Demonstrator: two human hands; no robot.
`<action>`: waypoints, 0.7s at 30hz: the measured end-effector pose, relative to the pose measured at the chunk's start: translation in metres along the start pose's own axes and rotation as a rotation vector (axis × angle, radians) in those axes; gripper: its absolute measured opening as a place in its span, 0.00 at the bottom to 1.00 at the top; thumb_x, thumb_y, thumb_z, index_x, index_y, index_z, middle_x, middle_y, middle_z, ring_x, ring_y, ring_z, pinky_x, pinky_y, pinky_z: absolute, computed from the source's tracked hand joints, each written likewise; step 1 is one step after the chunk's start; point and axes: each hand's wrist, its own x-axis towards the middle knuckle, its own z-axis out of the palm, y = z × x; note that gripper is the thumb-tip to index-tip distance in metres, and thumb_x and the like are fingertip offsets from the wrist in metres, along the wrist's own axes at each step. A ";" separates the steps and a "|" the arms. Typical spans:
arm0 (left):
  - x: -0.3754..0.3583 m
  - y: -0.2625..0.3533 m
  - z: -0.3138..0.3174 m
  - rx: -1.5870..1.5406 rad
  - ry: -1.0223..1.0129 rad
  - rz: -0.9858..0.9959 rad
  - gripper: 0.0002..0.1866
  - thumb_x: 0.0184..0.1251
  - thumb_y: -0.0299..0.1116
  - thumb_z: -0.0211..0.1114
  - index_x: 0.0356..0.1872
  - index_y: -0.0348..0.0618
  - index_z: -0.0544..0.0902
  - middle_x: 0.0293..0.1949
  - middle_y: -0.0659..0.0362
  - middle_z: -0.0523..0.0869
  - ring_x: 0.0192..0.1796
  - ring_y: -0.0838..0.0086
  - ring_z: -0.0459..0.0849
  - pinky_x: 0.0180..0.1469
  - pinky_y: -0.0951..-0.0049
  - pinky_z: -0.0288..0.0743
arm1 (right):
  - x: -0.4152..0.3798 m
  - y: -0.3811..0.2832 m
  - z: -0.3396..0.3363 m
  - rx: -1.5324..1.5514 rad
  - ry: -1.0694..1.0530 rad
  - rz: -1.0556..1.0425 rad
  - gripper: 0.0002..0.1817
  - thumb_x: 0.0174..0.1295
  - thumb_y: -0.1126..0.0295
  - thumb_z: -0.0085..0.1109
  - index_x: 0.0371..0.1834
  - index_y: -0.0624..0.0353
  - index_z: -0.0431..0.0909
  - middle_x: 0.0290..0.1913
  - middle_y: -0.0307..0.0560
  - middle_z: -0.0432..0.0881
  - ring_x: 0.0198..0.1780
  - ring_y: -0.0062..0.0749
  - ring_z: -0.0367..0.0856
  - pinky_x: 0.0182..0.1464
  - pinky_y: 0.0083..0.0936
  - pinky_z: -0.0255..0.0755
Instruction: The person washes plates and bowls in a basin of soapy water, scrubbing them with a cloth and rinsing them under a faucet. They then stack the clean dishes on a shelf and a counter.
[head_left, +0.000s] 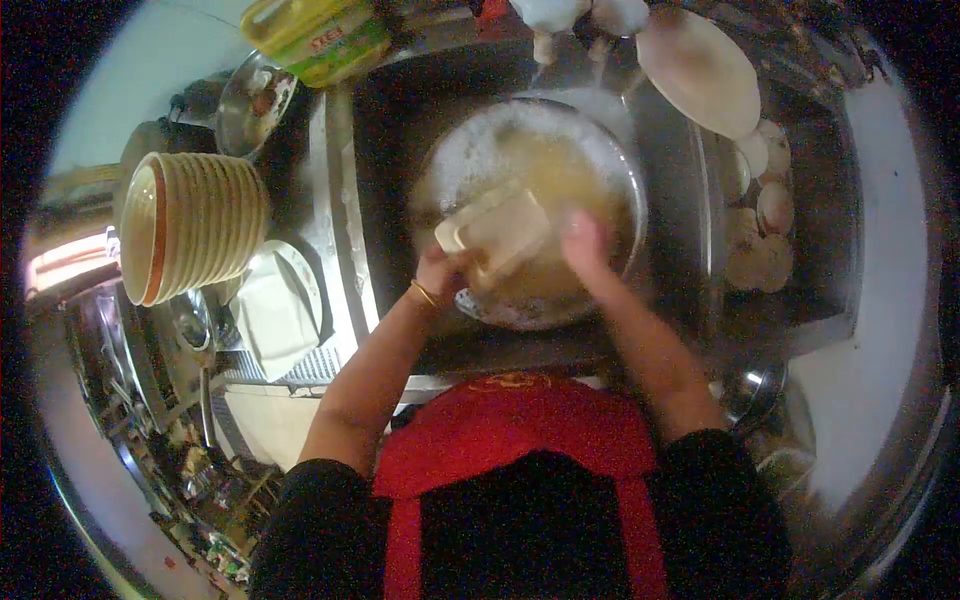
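Note:
My left hand (pixel 442 272), with a bangle at its wrist, is closed on the near left edge of a pale rectangular dish (pixel 512 228). The dish is tilted over a large round metal basin (pixel 642 205) filled with cloudy, sudsy water (pixel 455 145). Just right of the dish, my right hand (pixel 585 243) hovers above or at the water. Motion smears its fingers, so I cannot make out whether it holds anything.
The basin stands in a sink. On the left are a tall stack of bowls (pixel 205 225), white rectangular dishes (pixel 272 315) and a metal bowl (pixel 248 110). A yellow-green package (pixel 325 45) lies behind. Several small dishes (pixel 768 205) and an oval plate (pixel 700 72) occupy the right side.

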 end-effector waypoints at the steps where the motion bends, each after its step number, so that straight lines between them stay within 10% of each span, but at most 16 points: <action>1: 0.002 -0.005 -0.004 0.045 -0.067 -0.057 0.22 0.50 0.30 0.64 0.48 0.41 0.71 0.42 0.58 0.79 0.42 0.67 0.79 0.44 0.67 0.76 | -0.007 -0.023 0.009 0.233 0.031 -0.074 0.14 0.51 0.78 0.51 0.42 0.57 0.76 0.44 0.54 0.76 0.46 0.50 0.74 0.49 0.35 0.69; 6: 0.010 -0.028 0.007 -0.088 -0.082 -0.093 0.19 0.47 0.25 0.64 0.44 0.44 0.75 0.36 0.59 0.80 0.36 0.71 0.79 0.36 0.73 0.74 | -0.036 -0.128 0.012 -0.129 0.094 -0.760 0.14 0.52 0.78 0.48 0.43 0.60 0.75 0.45 0.54 0.76 0.46 0.46 0.74 0.51 0.33 0.68; 10: -0.027 0.012 0.040 0.044 -0.047 -0.041 0.18 0.48 0.29 0.64 0.43 0.41 0.76 0.38 0.59 0.81 0.40 0.68 0.80 0.46 0.68 0.74 | 0.006 -0.051 0.024 0.295 -0.093 -0.238 0.15 0.54 0.77 0.45 0.45 0.61 0.74 0.46 0.56 0.75 0.51 0.54 0.70 0.54 0.40 0.64; 14: -0.017 -0.023 -0.004 0.458 -0.024 -0.117 0.16 0.44 0.25 0.64 0.39 0.43 0.78 0.28 0.63 0.80 0.32 0.74 0.80 0.33 0.72 0.74 | -0.043 -0.078 0.004 -0.098 -0.142 -0.326 0.19 0.53 0.78 0.44 0.51 0.64 0.70 0.47 0.58 0.74 0.49 0.50 0.71 0.52 0.40 0.64; 15: -0.002 -0.050 -0.014 0.659 -0.124 0.553 0.12 0.46 0.26 0.65 0.35 0.41 0.79 0.28 0.63 0.81 0.28 0.74 0.79 0.29 0.73 0.73 | -0.066 -0.092 0.004 -0.089 -0.223 -0.363 0.19 0.55 0.78 0.43 0.52 0.65 0.69 0.56 0.60 0.70 0.58 0.53 0.67 0.60 0.40 0.59; 16: -0.023 0.013 0.038 0.458 0.315 -0.236 0.12 0.46 0.27 0.66 0.35 0.39 0.78 0.29 0.61 0.81 0.26 0.75 0.79 0.28 0.75 0.73 | -0.082 -0.104 0.009 0.002 -0.163 -0.449 0.20 0.56 0.78 0.42 0.54 0.66 0.68 0.57 0.61 0.68 0.59 0.52 0.65 0.62 0.38 0.55; 19: -0.035 0.018 0.031 0.120 0.371 -0.120 0.15 0.45 0.26 0.66 0.38 0.38 0.78 0.31 0.60 0.81 0.30 0.76 0.80 0.32 0.78 0.75 | -0.081 -0.096 0.010 -0.029 0.059 -0.570 0.21 0.59 0.76 0.41 0.57 0.65 0.66 0.57 0.61 0.68 0.62 0.48 0.62 0.66 0.36 0.49; 21: -0.058 0.051 0.033 0.144 0.068 0.042 0.19 0.44 0.26 0.66 0.42 0.36 0.77 0.34 0.60 0.81 0.34 0.76 0.79 0.36 0.77 0.75 | -0.058 -0.075 0.008 -0.060 0.296 -0.588 0.19 0.60 0.74 0.41 0.55 0.64 0.67 0.54 0.56 0.71 0.55 0.47 0.69 0.62 0.36 0.58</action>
